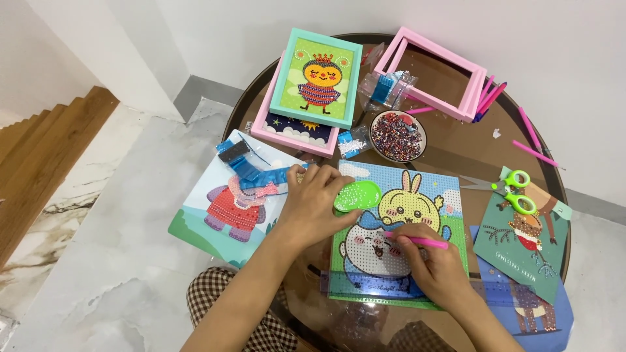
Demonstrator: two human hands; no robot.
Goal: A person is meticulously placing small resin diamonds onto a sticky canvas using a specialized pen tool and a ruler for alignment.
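A diamond-painting canvas (427, 189) with a yellow rabbit and a white round animal lies in the middle of the round glass table. My right hand (435, 266) grips a pink pen (420, 242) whose tip touches the white animal's face. My left hand (314, 203) rests flat on the canvas's left edge, its fingers next to a small green tray (357, 195) that holds tiny beads.
An elephant canvas (228, 208) with blue bead bags lies left. At the back stand a teal-framed bee picture (318, 77), pink frames (438, 68) and a bowl of mixed beads (397, 135). Green scissors (515, 190), a reindeer card (525, 241), a blue ruler (372, 285) and loose pink pens (536, 151) lie right.
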